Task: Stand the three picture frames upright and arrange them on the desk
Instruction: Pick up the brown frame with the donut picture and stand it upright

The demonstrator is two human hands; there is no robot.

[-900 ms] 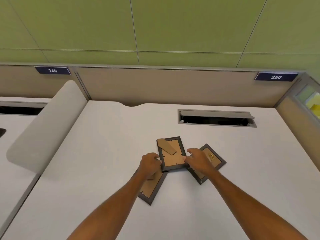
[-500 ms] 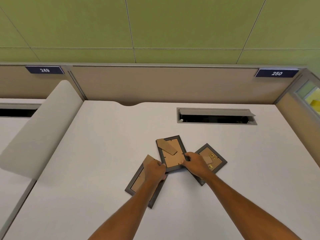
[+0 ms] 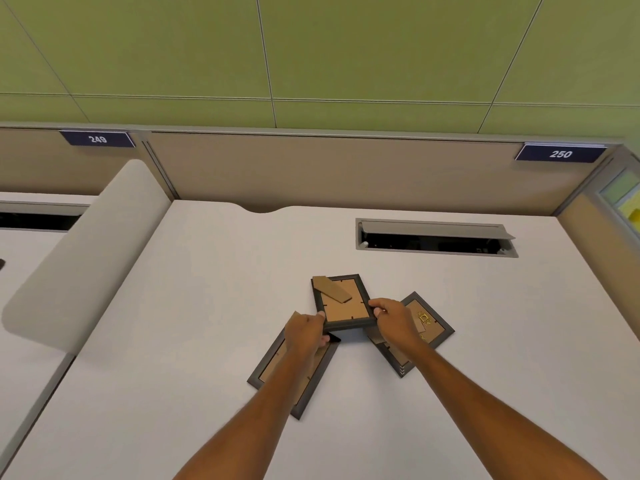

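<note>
Three dark picture frames with brown card backs lie face down in the middle of the white desk. The middle frame has its near edge raised, and its brown stand flap sticks out at the top left. My left hand grips its near-left corner, and my right hand grips its near-right corner. The left frame lies flat under my left wrist, partly hidden. The right frame lies flat and angled behind my right hand.
An open cable hatch is set into the desk at the back right. A beige partition runs along the far edge. A rounded grey divider stands at the left, and a side panel closes the right.
Both hands have closed on the middle frame's near corners, and its near edge has lifted slightly off the other two frames. The left and right frames have not moved.
</note>
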